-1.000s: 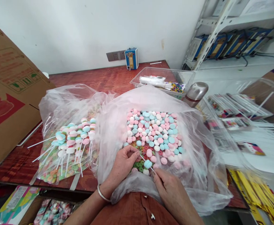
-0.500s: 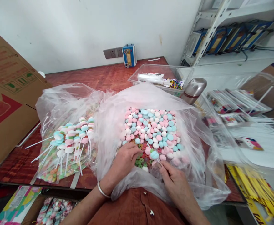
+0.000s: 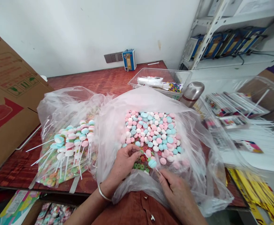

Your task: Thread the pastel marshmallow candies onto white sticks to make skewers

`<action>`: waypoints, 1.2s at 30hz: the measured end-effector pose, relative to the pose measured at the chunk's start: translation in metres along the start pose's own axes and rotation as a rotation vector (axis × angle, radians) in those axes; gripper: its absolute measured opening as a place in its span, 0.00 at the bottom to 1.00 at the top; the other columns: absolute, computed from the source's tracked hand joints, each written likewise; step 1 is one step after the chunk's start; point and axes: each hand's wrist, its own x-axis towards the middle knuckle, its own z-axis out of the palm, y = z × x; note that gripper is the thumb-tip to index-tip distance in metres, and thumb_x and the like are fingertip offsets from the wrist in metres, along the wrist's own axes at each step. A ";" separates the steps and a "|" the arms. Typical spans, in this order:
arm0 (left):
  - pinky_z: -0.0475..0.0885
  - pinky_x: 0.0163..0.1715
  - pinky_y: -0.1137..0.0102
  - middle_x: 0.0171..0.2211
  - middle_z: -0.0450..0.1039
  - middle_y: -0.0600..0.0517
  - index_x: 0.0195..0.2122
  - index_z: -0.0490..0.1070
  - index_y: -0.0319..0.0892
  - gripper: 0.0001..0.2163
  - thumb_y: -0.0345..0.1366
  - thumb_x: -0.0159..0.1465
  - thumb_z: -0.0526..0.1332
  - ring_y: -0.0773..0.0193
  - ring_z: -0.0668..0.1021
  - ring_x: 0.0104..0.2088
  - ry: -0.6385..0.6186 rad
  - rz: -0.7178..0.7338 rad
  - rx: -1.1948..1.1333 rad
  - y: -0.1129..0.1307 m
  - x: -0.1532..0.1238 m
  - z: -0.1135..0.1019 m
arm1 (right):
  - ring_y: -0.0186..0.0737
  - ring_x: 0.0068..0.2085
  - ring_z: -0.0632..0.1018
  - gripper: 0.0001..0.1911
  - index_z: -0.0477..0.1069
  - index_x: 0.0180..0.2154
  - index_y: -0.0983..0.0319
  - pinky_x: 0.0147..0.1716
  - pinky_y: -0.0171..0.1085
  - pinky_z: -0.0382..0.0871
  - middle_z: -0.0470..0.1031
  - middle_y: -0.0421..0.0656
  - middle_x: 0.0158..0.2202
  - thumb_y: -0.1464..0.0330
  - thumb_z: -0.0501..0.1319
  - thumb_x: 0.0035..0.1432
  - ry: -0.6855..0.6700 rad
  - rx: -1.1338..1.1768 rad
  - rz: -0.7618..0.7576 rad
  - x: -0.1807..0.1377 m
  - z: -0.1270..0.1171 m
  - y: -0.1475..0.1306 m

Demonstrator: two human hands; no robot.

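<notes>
In my right hand [image 3: 173, 187], thumb and fingers pinch the white stick of a candy skewer [image 3: 152, 163]. Light-blue candies, a green ring and a pink candy are threaded on it. My left hand [image 3: 127, 161] is closed, thumb and forefinger together beside the skewer's far tip; what they hold, if anything, is too small to make out. Both hands are over an open clear plastic bag [image 3: 114, 125]. Inside lie pink, blue and white button-shaped candies [image 3: 154, 131], with red and green ring candies [image 3: 140, 165] nearer to me.
Finished-looking candy skewers [image 3: 71, 140] lie on another bag at left, beside a cardboard box [image 3: 7, 87]. Behind are a clear bin [image 3: 137, 73], a steel flask [image 3: 193, 92] and a small blue device [image 3: 129, 59]. White sticks [image 3: 256, 134] lie at right.
My left thumb and forefinger have come together near the skewer's tip. The skewer in my right hand has shifted slightly. The whole view has tipped a little upward.
</notes>
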 end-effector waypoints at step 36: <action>0.70 0.45 0.60 0.44 0.72 0.46 0.45 0.74 0.43 0.12 0.24 0.66 0.55 0.56 0.72 0.46 -0.003 0.688 0.976 0.017 0.052 0.011 | 0.28 0.17 0.49 0.19 0.61 0.29 0.57 0.14 0.30 0.44 0.49 0.29 0.19 0.49 0.55 0.61 0.084 0.965 0.330 0.016 0.008 0.023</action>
